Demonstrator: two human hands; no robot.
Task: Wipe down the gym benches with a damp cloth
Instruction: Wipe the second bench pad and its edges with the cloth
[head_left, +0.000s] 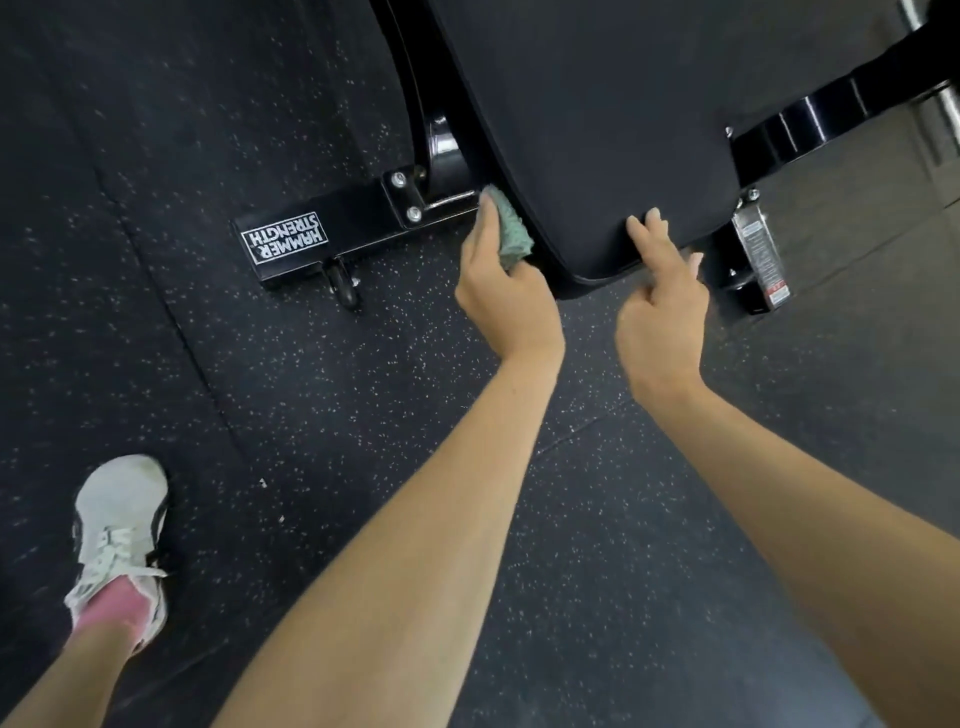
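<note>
A black padded gym bench (613, 119) fills the upper middle, its rounded end pointing toward me. My left hand (501, 283) grips a folded green cloth (511, 231) and presses it against the left side edge of the pad. My right hand (662, 306) rests two straight fingers on the pad's near end, the other fingers loosely curled, holding nothing.
The bench's black steel base (332, 244) with a white brand label lies on the speckled black rubber floor (311, 405) to the left. A second frame foot (756, 254) with a sticker stands right of the pad. My left foot in a white shoe (122, 540) stands bottom left.
</note>
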